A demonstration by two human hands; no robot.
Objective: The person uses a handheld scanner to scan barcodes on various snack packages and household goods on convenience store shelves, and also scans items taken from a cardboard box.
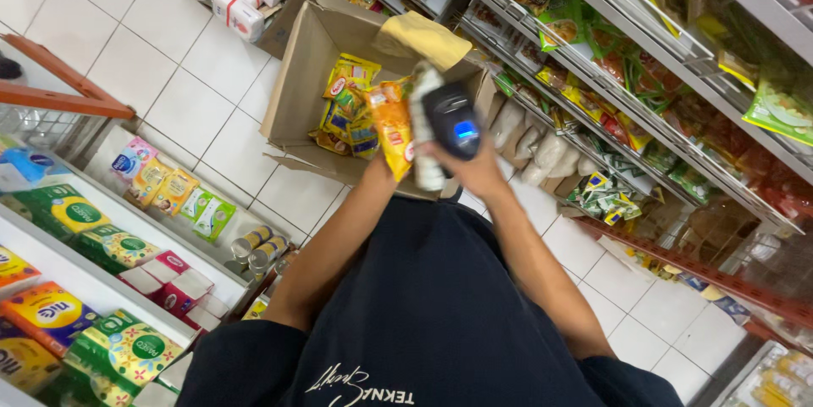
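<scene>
Standing in a shop aisle over an open cardboard box (296, 77) on the white tiled floor (169, 51), the person is gripping a yellow snack packet (395, 132) in the left hand (381, 161) — fingers closed around its lower end. The right hand (476, 171) is clasping a black handheld scanner (452, 123) with a lit blue screen just beside the packet — more yellow packets (347, 106) are lying in the box, and stocked shelves (644, 94) are flanking both sides.
</scene>
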